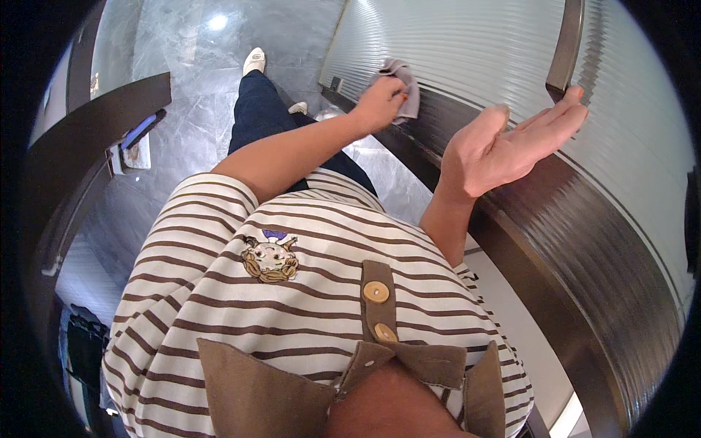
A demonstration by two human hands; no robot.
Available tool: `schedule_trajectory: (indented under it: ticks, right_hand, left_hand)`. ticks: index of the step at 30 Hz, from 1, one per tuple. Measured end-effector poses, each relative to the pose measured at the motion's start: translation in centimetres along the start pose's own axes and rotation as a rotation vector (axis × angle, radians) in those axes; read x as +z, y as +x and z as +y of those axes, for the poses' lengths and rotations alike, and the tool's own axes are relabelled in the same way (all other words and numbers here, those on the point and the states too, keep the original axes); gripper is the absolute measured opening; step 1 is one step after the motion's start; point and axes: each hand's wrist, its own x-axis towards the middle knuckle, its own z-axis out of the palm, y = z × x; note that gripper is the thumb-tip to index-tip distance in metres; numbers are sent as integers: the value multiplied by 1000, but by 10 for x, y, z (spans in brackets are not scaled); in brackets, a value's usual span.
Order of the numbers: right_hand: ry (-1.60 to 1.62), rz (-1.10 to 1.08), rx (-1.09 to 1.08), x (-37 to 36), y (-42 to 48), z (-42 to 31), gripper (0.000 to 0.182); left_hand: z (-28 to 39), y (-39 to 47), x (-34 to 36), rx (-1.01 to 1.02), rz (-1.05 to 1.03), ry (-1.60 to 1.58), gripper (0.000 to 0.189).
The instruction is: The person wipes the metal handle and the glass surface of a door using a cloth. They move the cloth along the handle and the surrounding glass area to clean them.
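My left hand [380, 104] is closed around a folded greyish-pink cloth [408, 101], which lies at the edge where a ribbed glass panel [465, 49] meets its dark brown frame [438, 117]. My right hand [517, 150] is raised in front of the same panel, farther right, with its fingers extended and nothing visible in it. Its fingertips are close to the end of a dark metal handle [567, 49]; whether they touch it I cannot tell. Part of the cloth is hidden under my left fingers.
Grey marbled tiles [191, 93] cover the floor around my white shoes [254, 60]. At the left are a dark curved frame [120, 101] and a blue-and-black item [142, 130] beside a white object. A small dark fitting [336, 84] sits at the glass panel's corner.
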Motion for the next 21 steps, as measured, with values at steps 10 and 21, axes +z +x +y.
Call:
schedule_trajectory:
  ticks: [10, 21]
  right_hand:
    - [111, 2, 134, 20, 16, -14, 69]
    - [113, 23, 236, 12, 18, -20, 74]
  left_hand:
    - [95, -14, -14, 315, 45, -88, 24]
    - [114, -24, -16, 458, 138, -61, 24]
